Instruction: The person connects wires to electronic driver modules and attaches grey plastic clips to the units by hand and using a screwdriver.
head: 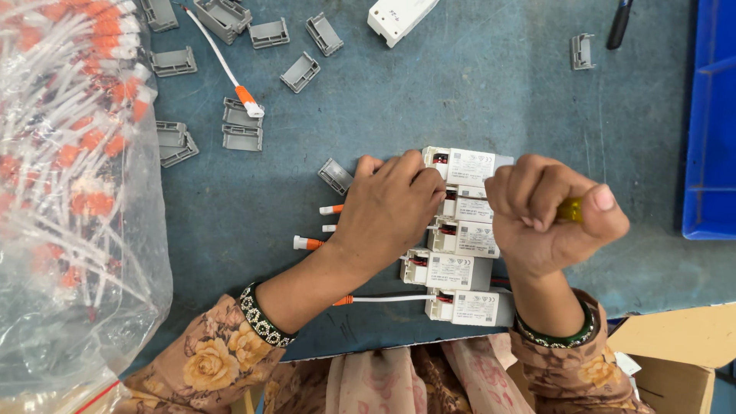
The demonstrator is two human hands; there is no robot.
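Several white driver boxes (460, 268) lie stacked in a row on the blue-grey table (460, 100). My left hand (387, 207) presses down on their left ends, where white wires with orange tips (307, 243) stick out. My right hand (548, 211) is closed around a yellow-handled screwdriver (569, 209), held over the second box from the top. The tool's tip is hidden behind my fingers.
Grey plastic end caps (241, 136) lie scattered at upper left, with a loose orange-tipped wire (230, 77). A clear bag of wires (69, 176) fills the left side. A blue bin (709, 123) stands right, a cardboard box (675, 353) lower right, another white box (399, 17) on top.
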